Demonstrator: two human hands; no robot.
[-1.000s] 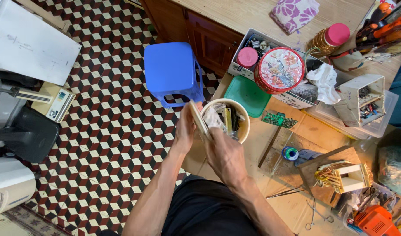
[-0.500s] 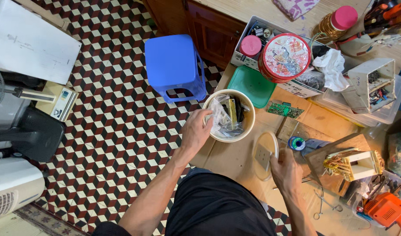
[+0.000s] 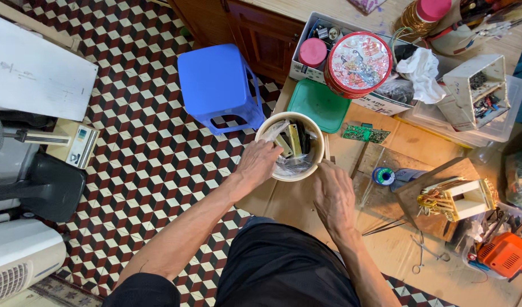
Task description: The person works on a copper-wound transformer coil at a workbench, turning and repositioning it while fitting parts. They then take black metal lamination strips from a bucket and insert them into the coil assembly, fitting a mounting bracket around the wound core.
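Both hands back at the round tub

The right hand [image 3: 333, 196] has returned from the bench to grip the cream tub's [image 3: 272, 128] rim; the left hand [image 3: 258, 162] reaches inside, fingers curled among bagged parts [image 3: 292, 156].

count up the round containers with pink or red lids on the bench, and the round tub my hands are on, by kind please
Pink-lidded jars: 2, a small one in the box and a gold-sided one behind.
Red-rimmed round tins: 1.
Open cream tubs: 1, left hand in it, right hand at its rim.
Total: 4.

head cam, looks down, near workbench [image 3: 306, 199]
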